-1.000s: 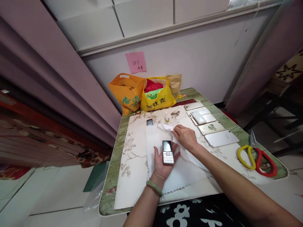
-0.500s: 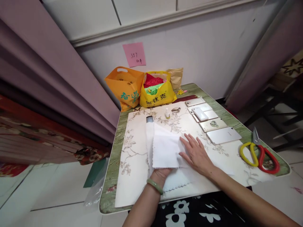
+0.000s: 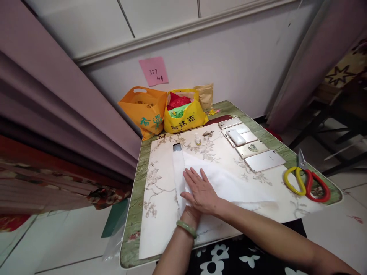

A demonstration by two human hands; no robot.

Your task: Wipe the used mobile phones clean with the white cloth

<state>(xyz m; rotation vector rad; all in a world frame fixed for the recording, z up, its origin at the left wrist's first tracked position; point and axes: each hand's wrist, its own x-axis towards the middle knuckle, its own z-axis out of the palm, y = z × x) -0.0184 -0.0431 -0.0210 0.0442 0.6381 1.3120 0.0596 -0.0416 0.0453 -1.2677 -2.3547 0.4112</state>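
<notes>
Compared with 1 second ago, when the keypad phone lay bare in the left hand, a flap of white cloth now covers it, so the phone, presumably between palm and cloth, is hidden beneath the right hand. That right hand lies flat, fingers extended, gripping nothing; the left's opening and hold cannot be told. The cloth looks plain and soft, tapering rightward from the right hand.
</notes>
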